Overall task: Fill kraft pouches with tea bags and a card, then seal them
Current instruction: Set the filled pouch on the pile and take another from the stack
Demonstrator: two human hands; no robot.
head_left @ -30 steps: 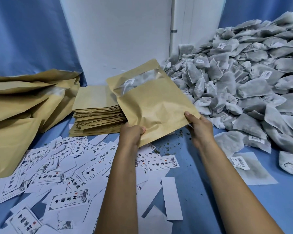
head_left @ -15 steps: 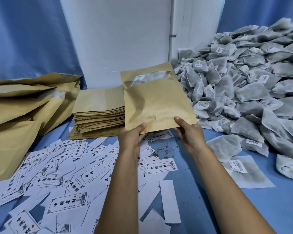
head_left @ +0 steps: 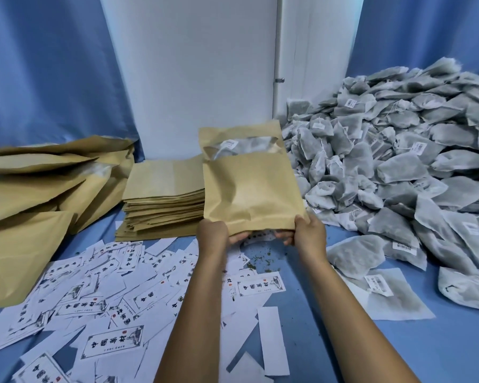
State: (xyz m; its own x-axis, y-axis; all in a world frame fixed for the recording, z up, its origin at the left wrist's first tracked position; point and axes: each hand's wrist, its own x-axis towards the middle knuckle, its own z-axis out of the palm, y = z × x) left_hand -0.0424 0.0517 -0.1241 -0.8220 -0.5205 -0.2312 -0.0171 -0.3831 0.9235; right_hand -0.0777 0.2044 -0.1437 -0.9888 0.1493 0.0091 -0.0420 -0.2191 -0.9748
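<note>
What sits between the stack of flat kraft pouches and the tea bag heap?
In the head view, the held kraft pouch, gripped at its lower corners by the left hand and right hand, stands between the stack and the tea bag heap.

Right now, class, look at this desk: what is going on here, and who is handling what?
A person is packing tea. Both hands, the left hand and the right hand, grip the bottom edge of one kraft pouch, holding it upright above the blue table. Tea bags show through its clear window. A heap of tea bags lies to the right, a stack of flat empty pouches behind the left hand, bulging pouches at far left, and printed cards lie scattered in front.
</note>
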